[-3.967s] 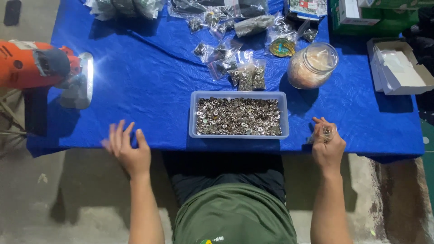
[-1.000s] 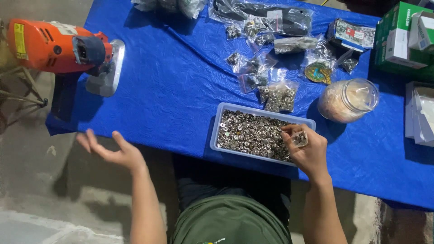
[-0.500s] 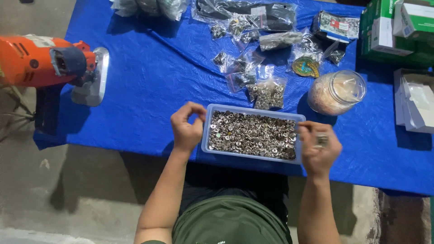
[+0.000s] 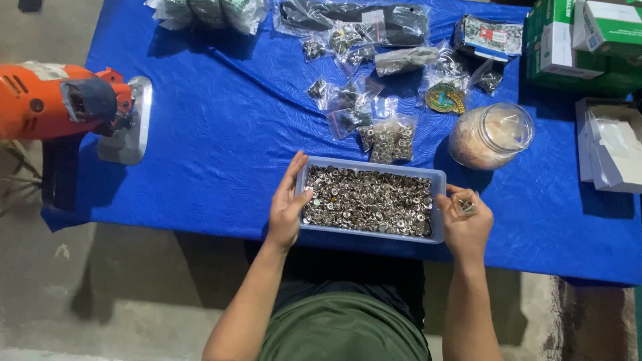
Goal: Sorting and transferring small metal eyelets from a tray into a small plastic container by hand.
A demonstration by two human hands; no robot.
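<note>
A clear plastic tray point(image 4: 438, 182) full of small round metal pieces sits on the blue cloth near the table's front edge. My left hand point(image 4: 287, 210) lies flat against the tray's left wall, thumb over the rim. Just right of the tray, my right hand point(image 4: 466, 224) is closed around several of the metal pieces point(image 4: 465, 206), which show between the fingers.
An orange machine with a metal base point(image 4: 73, 107) stands at the table's left edge. A clear jar point(image 4: 490, 136) stands behind the tray to the right. Small bags of metal parts point(image 4: 388, 137) lie mid-table, dark bags at the back, green and white boxes point(image 4: 582, 40) at the right.
My left hand came in from the open air at the left and now rests against the tray's left wall. My right hand moved from over the tray to its right side.
</note>
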